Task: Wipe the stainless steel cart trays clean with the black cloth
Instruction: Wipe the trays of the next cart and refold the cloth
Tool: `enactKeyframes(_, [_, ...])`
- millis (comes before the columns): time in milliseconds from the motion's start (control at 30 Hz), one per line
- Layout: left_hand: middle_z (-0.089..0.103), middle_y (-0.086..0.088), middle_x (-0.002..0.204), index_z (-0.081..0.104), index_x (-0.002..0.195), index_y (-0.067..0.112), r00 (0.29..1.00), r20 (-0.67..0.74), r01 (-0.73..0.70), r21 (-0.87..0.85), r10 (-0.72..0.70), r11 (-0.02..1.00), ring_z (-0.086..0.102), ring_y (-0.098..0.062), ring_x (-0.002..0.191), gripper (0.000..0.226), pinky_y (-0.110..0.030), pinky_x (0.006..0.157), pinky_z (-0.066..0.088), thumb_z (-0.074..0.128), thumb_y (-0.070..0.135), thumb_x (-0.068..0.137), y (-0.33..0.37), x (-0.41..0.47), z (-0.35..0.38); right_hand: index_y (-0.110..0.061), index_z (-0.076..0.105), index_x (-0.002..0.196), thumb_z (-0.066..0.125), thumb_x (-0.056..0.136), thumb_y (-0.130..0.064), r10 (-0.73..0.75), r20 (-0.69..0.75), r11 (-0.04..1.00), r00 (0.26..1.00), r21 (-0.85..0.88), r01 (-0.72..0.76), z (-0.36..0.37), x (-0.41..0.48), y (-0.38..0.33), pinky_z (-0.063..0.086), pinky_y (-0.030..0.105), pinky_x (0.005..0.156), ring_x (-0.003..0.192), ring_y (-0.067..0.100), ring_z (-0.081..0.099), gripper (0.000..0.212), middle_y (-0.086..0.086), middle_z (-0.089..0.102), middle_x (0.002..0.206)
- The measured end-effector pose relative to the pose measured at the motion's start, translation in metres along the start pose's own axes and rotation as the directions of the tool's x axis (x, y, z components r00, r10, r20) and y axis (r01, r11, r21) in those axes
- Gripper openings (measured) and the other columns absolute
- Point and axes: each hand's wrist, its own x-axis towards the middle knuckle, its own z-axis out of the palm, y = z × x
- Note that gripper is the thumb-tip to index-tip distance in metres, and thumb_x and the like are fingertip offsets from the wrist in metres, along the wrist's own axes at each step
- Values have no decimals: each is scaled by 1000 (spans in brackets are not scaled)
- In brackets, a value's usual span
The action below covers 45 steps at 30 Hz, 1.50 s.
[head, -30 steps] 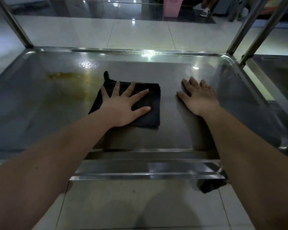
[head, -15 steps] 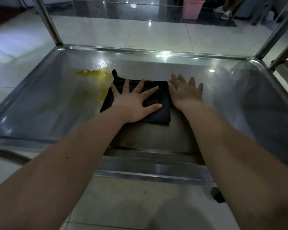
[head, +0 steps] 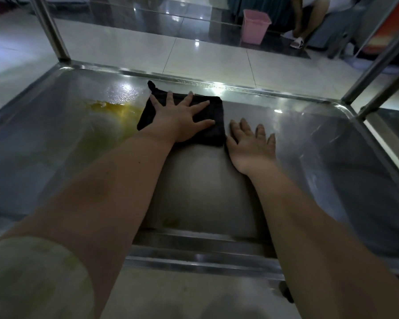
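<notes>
From the head view, you look mid-wipe on the cart tray [head: 332, 157]. Your left hand [head: 182, 120] lies flat on the black cloth [head: 217, 134], fingers [head: 199, 107] spread wide and straight, pressing it to the steel near the far rim. Your right hand [head: 251, 148] rests palm-down on bare metal just beside the cloth's right edge, fingers loosely spread, gripping nothing. The yellow spill [head: 115, 110] sits just left of the cloth, at or very near its edge (hard to tell in this light). Next move, I'd say: slide the cloth left through that spill with steady pressure while the right hand braces. The job looks far from done.
</notes>
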Motion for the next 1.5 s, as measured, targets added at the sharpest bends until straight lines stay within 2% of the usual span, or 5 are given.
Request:
enactKeyframes(467, [-28, 8, 160, -27, 138, 63, 980, 150, -139, 60, 129, 988, -23, -42, 145, 82, -73, 109, -10, -4, 95, 65, -18, -164, 7, -39, 8, 156, 20, 101, -55, -15, -7, 999, 1000, 31, 15, -2, -3, 0, -7, 55, 119, 151, 31, -6, 58, -10, -1, 165])
enactKeyframes(933, [-10, 5, 165, 3, 148, 60, 1000, -12, -24, -30, 24, 999, -12, -38, 149, 75, -75, 107, -10, 21, 88, 80, 5, -18, 2, -42, 8, 155, 16, 103, -52, 1, 9, 1000, 1000, 20, -1, -2, -1, 1, -7, 55, 119, 151, 30, -7, 54, -12, -2, 164])
enactKeyframes(1200, [-13, 6, 165, -8, 145, 63, 994, 102, -26, -7, 27, 1000, -18, -35, 148, 74, -73, 108, -12, 13, 89, 79, 1, -67, 1, -41, 11, 155, 18, 104, -50, -10, 27, 997, 1000, 73, 8, -4, -1, 1, -6, 58, 118, 151, 31, -5, 53, -11, 0, 165])
enactKeyframes(1400, [-15, 5, 164, -11, 144, 64, 995, 93, -46, 17, 44, 999, -16, -37, 149, 76, -72, 109, -11, 8, 90, 75, -12, -169, 10, -31, 53, 136, 40, 101, -38, -121, -71, 978, 990, 165, 131, -17, -20, -4, 2, 63, 115, 146, 27, 23, 38, -6, 38, 154])
enactKeyframes(1500, [-12, 5, 165, -8, 145, 63, 997, 70, -31, -3, 31, 1000, -14, -36, 149, 78, -72, 110, -11, 7, 90, 74, -11, -184, 10, -21, 52, 139, 40, 102, -28, -288, -57, 955, 956, 59, 291, -17, -48, -13, 18, 63, 114, 143, 27, 31, 40, 1, 37, 156])
